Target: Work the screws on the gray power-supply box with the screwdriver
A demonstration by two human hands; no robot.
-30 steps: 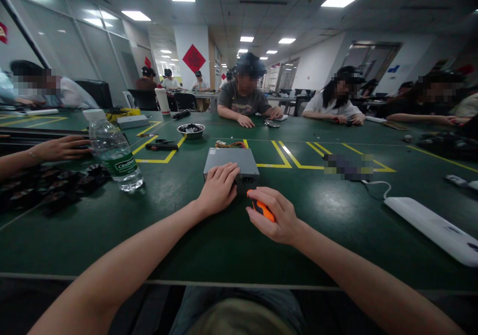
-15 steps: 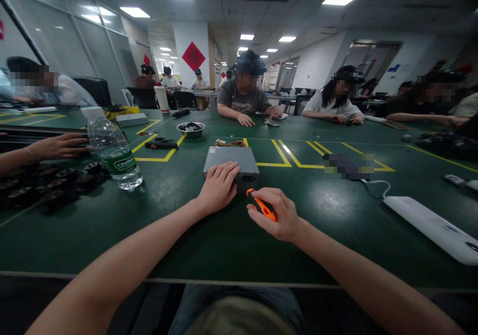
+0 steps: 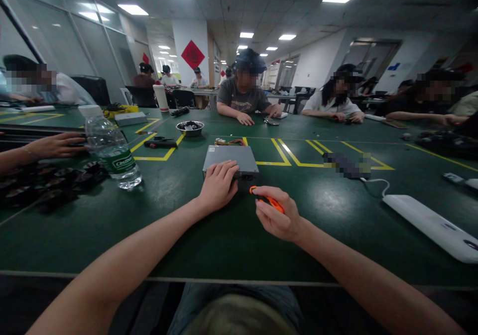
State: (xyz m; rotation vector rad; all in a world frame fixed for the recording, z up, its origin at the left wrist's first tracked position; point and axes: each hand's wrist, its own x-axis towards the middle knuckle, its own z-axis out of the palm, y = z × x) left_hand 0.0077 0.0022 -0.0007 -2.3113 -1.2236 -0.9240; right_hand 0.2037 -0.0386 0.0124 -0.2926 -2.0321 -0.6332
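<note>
A grey metal box (image 3: 239, 158) with a socket on its near side lies on the green table, and coloured wires (image 3: 228, 142) come out behind it. My left hand (image 3: 219, 185) rests on the box's near left part, fingers lying over its top and the thumb down at the near side. To the right and nearer to me, my right hand (image 3: 278, 213) is closed round an orange and black tool (image 3: 274, 203). The tool's rounded orange end points toward the box without touching it. Its other end is hidden in the palm.
On the left stand a water bottle (image 3: 118, 158) and a pile of dark parts (image 3: 52, 183), near another person's hand (image 3: 61, 146). A metal bowl (image 3: 190, 128) and a black tool (image 3: 160, 143) lie farther back. A white power bank (image 3: 429, 225) with a cable is at the right.
My right hand has shifted slightly right, and its fingers have closed further round the tool, which now lies flatter. My left hand and the box have stayed in place.
</note>
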